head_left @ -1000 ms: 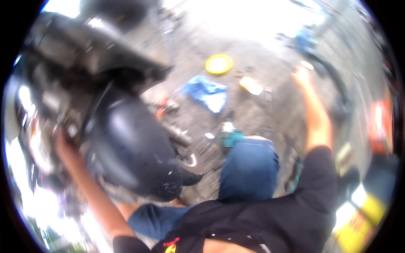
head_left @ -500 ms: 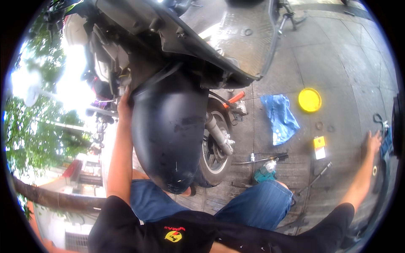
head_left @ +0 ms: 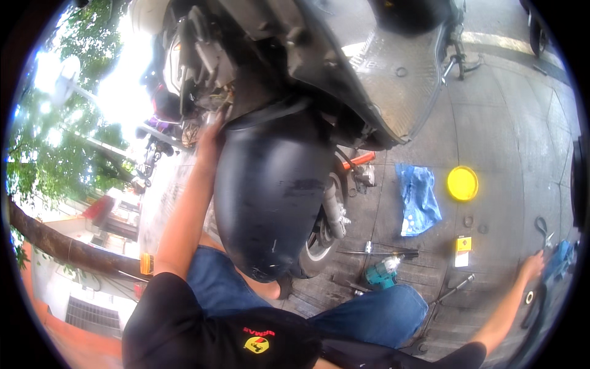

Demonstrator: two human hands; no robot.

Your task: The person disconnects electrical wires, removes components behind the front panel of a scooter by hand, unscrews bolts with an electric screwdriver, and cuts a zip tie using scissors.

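Before me stands a motor scooter whose black front mudguard (head_left: pixel 267 190) covers the top of the front wheel (head_left: pixel 319 255). Raised along the mudguard's left side, my left hand (head_left: pixel 211 130) touches the scooter's underside or fork area; its fingertips are hidden there. My right hand (head_left: pixel 532 267) reaches far out to the right, low over the paving, with fingers stretched and nothing seen in them. It is beside a crumpled blue cloth (head_left: pixel 560 259) and near a dark-handled tool like scissors or pliers (head_left: pixel 542 229). A small ring (head_left: pixel 529 297) lies just below that hand.
On the paving lie a teal power tool (head_left: pixel 382 273), a long metal bar (head_left: pixel 375 253), a ratchet-like wrench (head_left: pixel 455 288), a yellow-and-white box (head_left: pixel 463 251), a yellow round lid (head_left: pixel 462 183) and a blue plastic bag (head_left: pixel 419 200). An orange-handled tool (head_left: pixel 358 160) is behind the wheel.
My view has swung, so the scooter and tools sit further right and lower. My right hand has drawn back slightly from the dark-handled tool. My left hand stays against the scooter.
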